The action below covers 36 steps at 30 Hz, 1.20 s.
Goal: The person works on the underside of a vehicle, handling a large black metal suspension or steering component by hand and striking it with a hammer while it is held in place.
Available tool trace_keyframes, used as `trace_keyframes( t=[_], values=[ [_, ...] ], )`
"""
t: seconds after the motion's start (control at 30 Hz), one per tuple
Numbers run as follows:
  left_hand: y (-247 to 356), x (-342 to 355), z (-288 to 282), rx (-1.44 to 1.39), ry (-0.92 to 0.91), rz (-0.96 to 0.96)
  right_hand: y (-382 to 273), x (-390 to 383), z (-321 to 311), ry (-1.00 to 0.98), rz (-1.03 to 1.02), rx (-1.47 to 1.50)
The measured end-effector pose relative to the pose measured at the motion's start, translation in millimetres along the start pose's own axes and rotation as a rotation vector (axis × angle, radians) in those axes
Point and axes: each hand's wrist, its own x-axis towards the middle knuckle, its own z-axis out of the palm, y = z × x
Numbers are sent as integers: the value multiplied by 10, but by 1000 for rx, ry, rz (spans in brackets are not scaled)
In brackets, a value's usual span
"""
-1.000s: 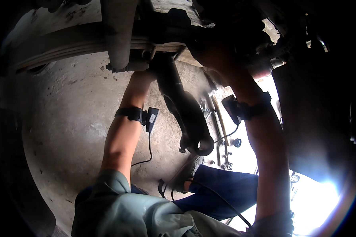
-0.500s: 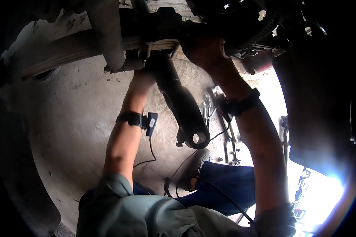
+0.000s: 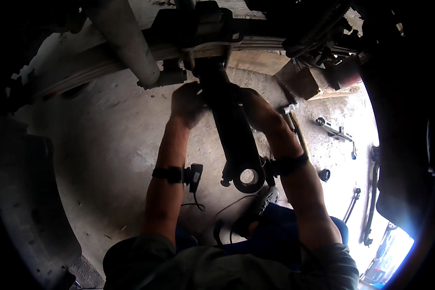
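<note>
A thick black metal arm (image 3: 234, 133) with a round eye at its near end hangs down from below a leaf spring (image 3: 169, 52). At the arm's upper left side, my left hand (image 3: 187, 102) has its fingers curled in beside the metal, slightly blurred. My right hand (image 3: 254, 107) is bent against the arm's right side, its fingertips dark in shadow and partly hidden. What either hand pinches there cannot be made out. Left of the arm, a grey shock absorber (image 3: 125, 43) slants down to a mount (image 3: 173, 77) under the spring.
Wooden blocks (image 3: 307, 82) stand behind my right hand. On the floor at the right lie a hammer (image 3: 291, 108), a metal tool (image 3: 336, 129), a round black part (image 3: 325, 175) and a long bar (image 3: 372, 198). A tyre (image 3: 84, 273) shows at the lower left.
My right hand has come down from near the leaf spring to the arm's right side. My left hand stays by the arm's left side. The view has shifted, showing more floor at the right.
</note>
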Motion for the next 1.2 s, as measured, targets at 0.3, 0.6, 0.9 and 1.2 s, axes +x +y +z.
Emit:
trace_keyframes(
  t=[0.3,0.6,0.9,1.2],
  values=[
    [105,495,-89,793,313,817,198,5,292,-254,-206,266],
    [-127,719,-212,1144,358,863,185,-98,383,29,-102,190],
    [-19,592,-116,905,385,823,221,-88,577,58,-272,128],
    [130,422,-58,812,332,669,80,-119,723,113,-167,126]
  ],
)
